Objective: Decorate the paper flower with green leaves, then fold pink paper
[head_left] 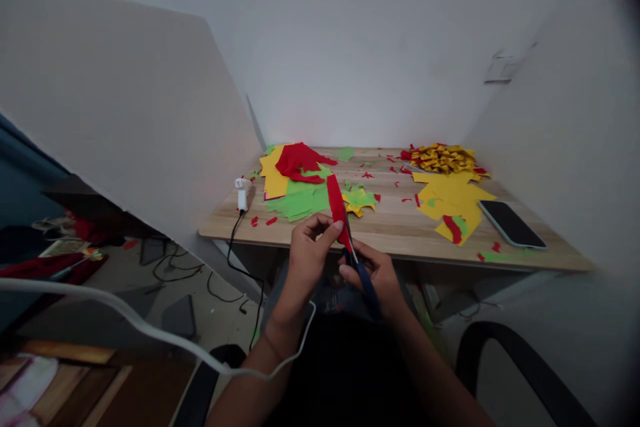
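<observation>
Just off the table's front edge, my left hand [313, 247] pinches a red strip [336, 200] between thumb and fingers; paper or cloth, I cannot tell which. The strip points up and away from me. My right hand [375, 273] grips dark blue-handled scissors [367, 283], whose blades lie along the strip's right edge. Whether the blades are cutting into it is too small to tell. Beyond the hands lie green sheets [300, 203], a crumpled red piece [300, 161] and a small yellow-and-green cutout [360, 199].
On the right of the wooden table [390, 233] are a phone [513, 223], yellow sheets [445, 195] and a heap of yellow and red pieces [443, 159]. A white plug [242, 195] with a black cable stands at the left edge. A white cable [150, 328] crosses my left arm.
</observation>
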Available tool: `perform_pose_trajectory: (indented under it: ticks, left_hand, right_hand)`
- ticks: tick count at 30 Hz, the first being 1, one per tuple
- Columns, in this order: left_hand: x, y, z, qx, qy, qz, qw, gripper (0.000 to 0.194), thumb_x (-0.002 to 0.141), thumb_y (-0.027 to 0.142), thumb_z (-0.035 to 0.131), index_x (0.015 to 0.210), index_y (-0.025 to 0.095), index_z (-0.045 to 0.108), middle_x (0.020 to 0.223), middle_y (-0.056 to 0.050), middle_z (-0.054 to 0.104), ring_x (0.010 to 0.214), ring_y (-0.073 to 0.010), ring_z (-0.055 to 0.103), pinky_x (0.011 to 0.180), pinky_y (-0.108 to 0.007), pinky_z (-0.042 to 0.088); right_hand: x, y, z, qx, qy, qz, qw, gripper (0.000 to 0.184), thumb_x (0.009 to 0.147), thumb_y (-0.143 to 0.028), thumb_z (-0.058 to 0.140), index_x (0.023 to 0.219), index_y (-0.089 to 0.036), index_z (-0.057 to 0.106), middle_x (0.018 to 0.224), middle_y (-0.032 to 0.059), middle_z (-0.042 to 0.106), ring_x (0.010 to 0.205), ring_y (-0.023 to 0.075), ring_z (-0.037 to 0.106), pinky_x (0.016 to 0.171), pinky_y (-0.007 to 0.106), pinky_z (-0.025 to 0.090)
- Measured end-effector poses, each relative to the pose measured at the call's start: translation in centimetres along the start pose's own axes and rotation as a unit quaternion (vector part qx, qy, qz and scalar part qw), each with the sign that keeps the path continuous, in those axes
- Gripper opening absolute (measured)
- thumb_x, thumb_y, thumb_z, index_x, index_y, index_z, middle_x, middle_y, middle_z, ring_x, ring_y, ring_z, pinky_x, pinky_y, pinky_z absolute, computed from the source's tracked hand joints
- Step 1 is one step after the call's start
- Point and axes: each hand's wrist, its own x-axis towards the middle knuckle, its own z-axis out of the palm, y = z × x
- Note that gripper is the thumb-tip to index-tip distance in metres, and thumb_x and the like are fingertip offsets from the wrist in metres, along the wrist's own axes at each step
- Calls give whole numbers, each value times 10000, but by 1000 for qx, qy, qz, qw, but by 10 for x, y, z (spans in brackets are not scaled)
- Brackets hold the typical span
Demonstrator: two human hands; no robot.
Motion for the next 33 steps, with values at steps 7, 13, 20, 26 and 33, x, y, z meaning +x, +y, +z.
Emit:
perform_pose_trajectory:
  ticks: [7, 13, 20, 26, 33]
  left_hand:
    - [-2, 2, -1, -1, 5, -7, 1000, 243, 733, 351, 792, 721, 173, 627, 691, 18, 602, 670, -116, 543, 691, -226, 444]
    - [2, 10, -3, -34, 11, 7, 999, 325, 733, 407, 805, 904, 168, 665, 837, -16, 672, 781, -134, 607, 748, -227, 480]
    - [7, 7, -2, -16, 42, 8, 999, 316, 699, 410, 820, 717, 164, 622, 683, 23, 601, 656, -107, 540, 672, -217, 457]
    - [7, 8, -1, -33, 60, -3, 998, 326, 647, 400, 845, 704, 163, 630, 678, 20, 617, 649, -106, 547, 659, -216, 463]
    - [9, 4, -3, -53, 55, -5, 997, 299, 681, 400, 829, 747, 157, 668, 724, 3, 663, 682, -112, 577, 702, -223, 478]
  right_hand:
    - [-1, -4, 1, -20, -6, -10, 1000, 477, 646, -300, 828, 1096, -164, 750, 694, -7, 649, 536, 100, 516, 548, 250, 501]
    - [-1, -3, 4, -34, -5, -26, 999, 427, 661, -282, 809, 1067, -159, 758, 688, -7, 633, 559, 100, 535, 557, 233, 511]
    - [-2, 0, 5, -48, 3, -42, 998, 414, 650, -275, 803, 1046, -161, 769, 794, 34, 677, 593, 113, 572, 576, 245, 538]
    - [1, 2, 5, -64, 18, -73, 995, 335, 652, -265, 801, 969, -158, 792, 748, 29, 661, 596, 118, 560, 584, 250, 539]
    - [2, 4, 6, -74, 21, -57, 995, 415, 643, -313, 806, 1019, -140, 797, 691, 11, 605, 536, 99, 467, 448, 221, 438]
